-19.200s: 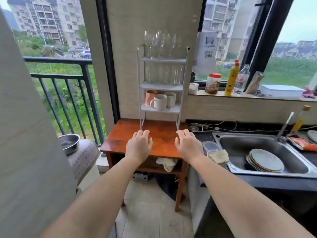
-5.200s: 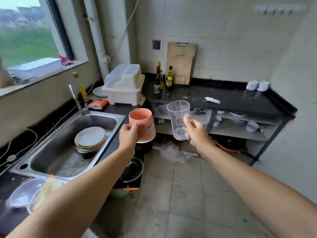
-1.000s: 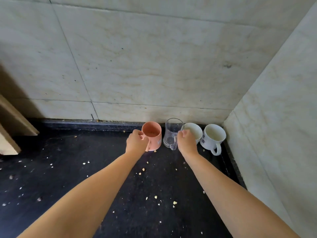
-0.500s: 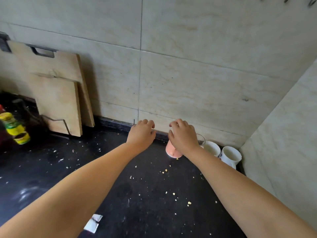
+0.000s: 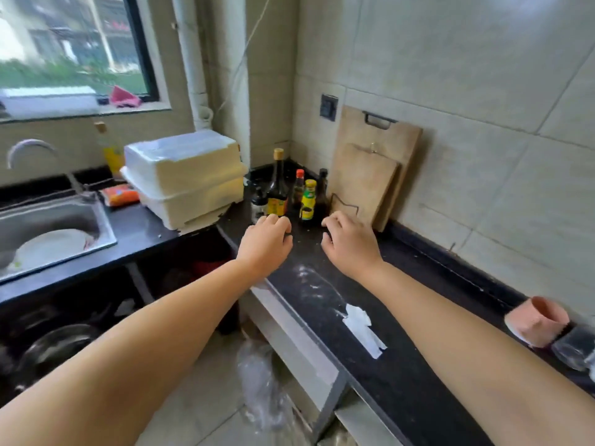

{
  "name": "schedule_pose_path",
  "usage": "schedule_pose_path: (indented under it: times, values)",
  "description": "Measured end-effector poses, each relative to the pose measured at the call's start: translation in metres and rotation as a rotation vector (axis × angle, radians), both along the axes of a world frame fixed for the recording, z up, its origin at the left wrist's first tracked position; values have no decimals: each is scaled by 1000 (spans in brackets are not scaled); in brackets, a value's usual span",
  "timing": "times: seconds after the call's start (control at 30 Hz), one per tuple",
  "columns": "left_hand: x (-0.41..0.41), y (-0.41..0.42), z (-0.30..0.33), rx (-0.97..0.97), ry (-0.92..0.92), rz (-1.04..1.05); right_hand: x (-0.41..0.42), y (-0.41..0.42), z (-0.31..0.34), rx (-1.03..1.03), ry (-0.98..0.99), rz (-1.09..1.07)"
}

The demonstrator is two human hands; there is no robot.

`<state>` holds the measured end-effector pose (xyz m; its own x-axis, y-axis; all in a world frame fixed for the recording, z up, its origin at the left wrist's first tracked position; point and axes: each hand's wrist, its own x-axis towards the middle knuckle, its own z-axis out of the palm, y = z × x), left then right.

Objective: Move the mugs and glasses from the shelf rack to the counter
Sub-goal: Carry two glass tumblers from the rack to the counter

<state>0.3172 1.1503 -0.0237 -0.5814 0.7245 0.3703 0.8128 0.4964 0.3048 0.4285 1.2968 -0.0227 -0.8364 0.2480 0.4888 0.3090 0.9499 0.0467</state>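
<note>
Here the black desk (image 5: 402,365) runs from 12 toward 4 o'clock. Both the left hand (image 5: 265,244) and right hand (image 5: 349,244) hover empty, fingers loosely spread. At 4 o'clock the pink mug (image 5: 536,320) touches a clear glass (image 5: 574,347).

At the centre of the frame, a group of sauce bottles (image 5: 291,196) is seen beside two wooden cutting boards (image 5: 373,175) leaned on the tiled wall. A white plastic container (image 5: 183,178) is placed left of them. At the left edge, a steel sink (image 5: 48,233) with plates is shown. A white paper scrap (image 5: 362,329) is seen lower right.
</note>
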Motion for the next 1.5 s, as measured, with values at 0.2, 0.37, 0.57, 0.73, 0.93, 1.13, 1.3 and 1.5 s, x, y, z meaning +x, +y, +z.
schedule_pose_path:
  times: [0.2, 0.37, 0.57, 0.73, 0.93, 1.13, 1.3, 1.5]
  values:
    - [-58, -175, 5, 19, 15, 281, -106, -155, 2, 30, -33, 279]
    - [-84, -331, 10, 26, 15, 603, -183, -298, 5, 50, -51, 560]
    - [-85, -473, -2, -28, -22, 931, -242, -444, -6, 17, -112, 853]
    - [-90, -576, -13, -31, -62, 1212, -277, -549, -18, 20, -162, 1115]
    - [-102, -643, -16, -39, -179, 1437, -316, -640, -29, 23, -265, 1321]
    - [-105, -720, -44, -98, -400, 1581, -345, -740, -55, 100, -395, 1426]
    - [-126, -811, -65, -124, -468, 1627, -374, -839, -76, 117, -496, 1444]
    - [-177, -920, -61, -180, -483, 1559, -417, -945, -75, 92, -605, 1340]
